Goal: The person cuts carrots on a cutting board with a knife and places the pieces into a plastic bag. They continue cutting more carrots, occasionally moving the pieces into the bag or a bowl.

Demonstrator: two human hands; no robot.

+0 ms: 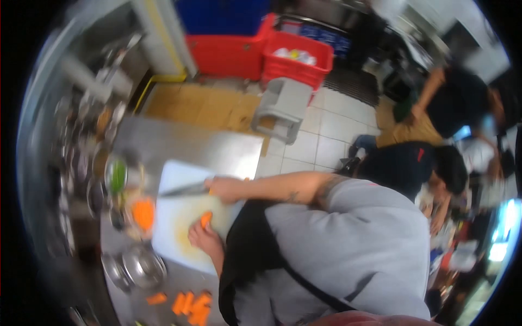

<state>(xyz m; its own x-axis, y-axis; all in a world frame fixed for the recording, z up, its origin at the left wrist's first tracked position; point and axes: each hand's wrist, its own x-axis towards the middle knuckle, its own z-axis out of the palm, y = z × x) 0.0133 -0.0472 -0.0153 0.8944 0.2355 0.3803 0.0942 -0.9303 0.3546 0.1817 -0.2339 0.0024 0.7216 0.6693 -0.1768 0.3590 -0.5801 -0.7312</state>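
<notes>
A white cutting board (pixel 167 231), stained yellowish near its middle, lies on a metal table (pixel 239 146). My right hand (pixel 225 189) is closed round the handle of a knife (pixel 187 189), whose blade points left over the board. Lower down, my left hand (pixel 204 238) has its fingers on an orange piece (pixel 206 219), which looks like carrot, at the board. Beside the board's left edge is a container of orange pieces (pixel 143 213), and above it a bowl with something green (pixel 117 175).
Metal bowls (pixel 144 266) stand at the board's lower left, with several orange chunks (pixel 198 311) below. Beyond the table are a grey stool (pixel 283 106) and a red crate (pixel 299 60). Other people (pixel 399 165) are at the right. Blurred containers line the left side.
</notes>
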